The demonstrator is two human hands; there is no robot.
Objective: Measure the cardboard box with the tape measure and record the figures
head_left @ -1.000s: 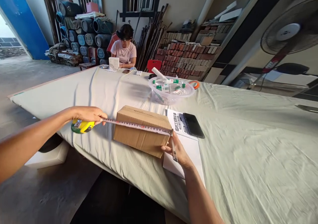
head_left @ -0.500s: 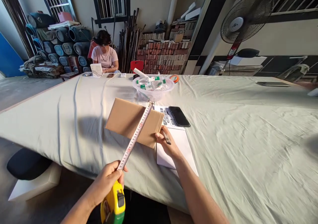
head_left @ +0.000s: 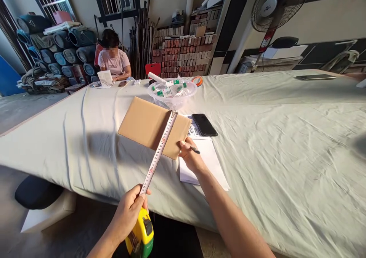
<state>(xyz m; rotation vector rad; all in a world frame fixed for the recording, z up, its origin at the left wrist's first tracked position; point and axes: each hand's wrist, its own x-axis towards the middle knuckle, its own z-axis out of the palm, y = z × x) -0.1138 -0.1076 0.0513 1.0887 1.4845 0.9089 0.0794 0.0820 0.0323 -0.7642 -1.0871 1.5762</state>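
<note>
Left grip (head_left: 133,206) grasps the tape blade (head_left: 158,153), right grip (head_left: 190,155) the cardboard box (head_left: 143,122) and pen (head_left: 195,150); tilting the box could slip the blade off its far edge.

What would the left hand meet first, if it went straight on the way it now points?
The left hand would probably meet the cardboard box at its near edge, though depth is unclear.

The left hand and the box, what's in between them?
In the head view, a strip of measuring tape runs from the left hand up to the box and across it, with pale cloth behind.
</note>
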